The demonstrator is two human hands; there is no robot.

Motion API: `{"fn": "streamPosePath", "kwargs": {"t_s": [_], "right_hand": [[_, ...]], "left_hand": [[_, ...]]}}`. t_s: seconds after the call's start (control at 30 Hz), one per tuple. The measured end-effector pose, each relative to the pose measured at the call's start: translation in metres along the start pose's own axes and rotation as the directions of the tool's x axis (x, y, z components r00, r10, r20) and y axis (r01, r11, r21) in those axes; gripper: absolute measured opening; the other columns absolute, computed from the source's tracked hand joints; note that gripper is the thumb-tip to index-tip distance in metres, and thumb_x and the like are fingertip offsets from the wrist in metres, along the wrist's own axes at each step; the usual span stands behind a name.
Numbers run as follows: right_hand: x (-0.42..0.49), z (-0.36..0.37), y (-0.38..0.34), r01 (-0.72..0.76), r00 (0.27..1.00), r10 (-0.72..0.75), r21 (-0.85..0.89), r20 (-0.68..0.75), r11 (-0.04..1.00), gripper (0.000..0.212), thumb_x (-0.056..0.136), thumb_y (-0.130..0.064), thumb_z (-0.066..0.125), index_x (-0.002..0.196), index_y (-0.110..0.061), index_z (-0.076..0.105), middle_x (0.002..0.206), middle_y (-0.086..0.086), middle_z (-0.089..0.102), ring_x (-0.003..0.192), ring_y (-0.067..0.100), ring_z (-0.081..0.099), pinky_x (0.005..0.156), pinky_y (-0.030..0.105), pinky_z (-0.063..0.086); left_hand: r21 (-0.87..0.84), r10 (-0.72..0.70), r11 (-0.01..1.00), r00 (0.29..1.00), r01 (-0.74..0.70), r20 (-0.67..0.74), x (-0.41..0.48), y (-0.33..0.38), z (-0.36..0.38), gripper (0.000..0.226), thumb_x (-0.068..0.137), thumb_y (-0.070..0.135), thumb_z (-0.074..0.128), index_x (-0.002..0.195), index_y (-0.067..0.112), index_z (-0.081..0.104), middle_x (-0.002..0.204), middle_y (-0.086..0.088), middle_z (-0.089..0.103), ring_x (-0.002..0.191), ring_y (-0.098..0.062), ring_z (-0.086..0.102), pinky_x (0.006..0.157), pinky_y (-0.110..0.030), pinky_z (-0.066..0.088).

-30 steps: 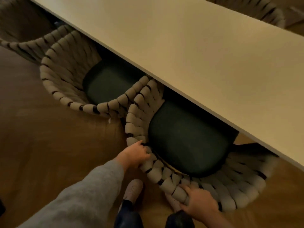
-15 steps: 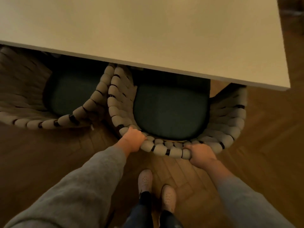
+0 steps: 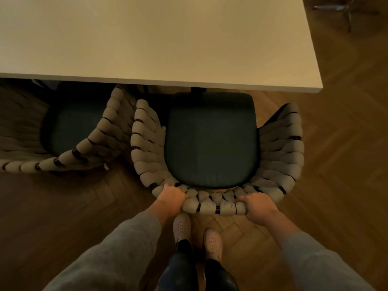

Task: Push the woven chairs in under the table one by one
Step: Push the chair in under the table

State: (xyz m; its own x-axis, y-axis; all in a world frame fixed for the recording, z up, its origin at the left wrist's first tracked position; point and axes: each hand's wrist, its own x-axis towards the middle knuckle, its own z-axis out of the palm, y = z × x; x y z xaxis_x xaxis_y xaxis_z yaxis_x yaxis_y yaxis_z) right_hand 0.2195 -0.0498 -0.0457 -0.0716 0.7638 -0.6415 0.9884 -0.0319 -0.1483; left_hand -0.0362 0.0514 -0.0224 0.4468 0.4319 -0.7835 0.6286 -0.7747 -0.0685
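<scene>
Left hand (image 3: pixel 171 199), right hand (image 3: pixel 257 206): fingers wrapped on woven chair (image 3: pixel 279 156) backrest, 6 o'clock, squared for push under tabletop (image 3: pixel 159 38).

A wooden floor (image 3: pixel 346 143) is filling the right side and the lower half of the frame, its planks running in a herringbone pattern and looking warm brown in the dim light. At the lower centre, two pale shoes are standing on it, toes pointing up the frame: one shoe (image 3: pixel 181 227) is sitting slightly higher, the other shoe (image 3: pixel 213 242) just to its right and a little lower, the two close together but not touching. Both are showing small round holes across their tops. Dark trouser legs (image 3: pixel 180 276) are rising from them toward the bottom edge. In the upper right corner, a thin metal frame (image 3: pixel 344 9) is standing on the floor, too dim and blurred to identify.
</scene>
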Motion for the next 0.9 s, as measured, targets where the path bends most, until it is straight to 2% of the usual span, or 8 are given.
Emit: {"fn": "streamPosePath", "kwargs": {"t_s": [0.13, 0.5, 0.73, 0.9], "right_hand": [[-0.011, 0.006, 0.01, 0.013, 1.0, -0.013, 0.005, 0.01, 1.0, 0.049, 0.085, -0.017, 0.052, 0.128, -0.041, 0.052, 0.113, -0.005, 0.063, 0.105, 0.019, 0.058, 0.081, 0.032, 0.043], [0.019, -0.026, 0.034, 0.05, 0.997, -0.051, -0.009, -0.064, 0.999, 0.039, 0.085, -0.017, 0.053, 0.118, -0.037, 0.058, 0.108, -0.003, 0.063, 0.102, 0.021, 0.059, 0.077, 0.03, 0.04], [0.041, -0.041, 0.039, 0.045, 0.995, -0.046, -0.004, -0.084, 0.999, 0.034, 0.085, -0.017, 0.054, 0.113, -0.035, 0.059, 0.103, -0.005, 0.064, 0.099, 0.02, 0.061, 0.073, 0.029, 0.038], [0.057, -0.061, 0.045, 0.024, 0.998, -0.025, -0.008, -0.063, 1.0, 0.036, 0.088, -0.023, 0.057, 0.119, -0.041, 0.057, 0.105, -0.007, 0.065, 0.099, 0.017, 0.061, 0.076, 0.029, 0.043]], "left_hand": [[0.015, 0.005, 1.0, 1.0, -0.005, -0.011, -0.003, 0.013, -0.001, 0.033, 0.097, 0.028, 0.051, 0.13, 0.026, 0.051, 0.129, -0.001, 0.055, 0.12, -0.022, 0.051, 0.106, -0.045, 0.034], [-0.023, -0.022, 1.0, 0.997, 0.02, -0.08, 0.033, -0.008, -0.032, 0.032, 0.092, 0.027, 0.055, 0.124, 0.028, 0.053, 0.118, 0.001, 0.06, 0.108, -0.019, 0.056, 0.102, -0.042, 0.038], [-0.025, -0.023, 0.999, 0.995, 0.021, -0.094, 0.043, -0.024, -0.05, 0.033, 0.093, 0.025, 0.056, 0.125, 0.028, 0.051, 0.118, 0.001, 0.06, 0.11, -0.02, 0.056, 0.105, -0.045, 0.036], [-0.077, -0.041, 0.997, 0.992, 0.032, -0.12, 0.054, -0.035, -0.066, 0.034, 0.093, 0.023, 0.057, 0.125, 0.031, 0.053, 0.119, 0.004, 0.061, 0.115, -0.02, 0.054, 0.11, -0.048, 0.028]]}}
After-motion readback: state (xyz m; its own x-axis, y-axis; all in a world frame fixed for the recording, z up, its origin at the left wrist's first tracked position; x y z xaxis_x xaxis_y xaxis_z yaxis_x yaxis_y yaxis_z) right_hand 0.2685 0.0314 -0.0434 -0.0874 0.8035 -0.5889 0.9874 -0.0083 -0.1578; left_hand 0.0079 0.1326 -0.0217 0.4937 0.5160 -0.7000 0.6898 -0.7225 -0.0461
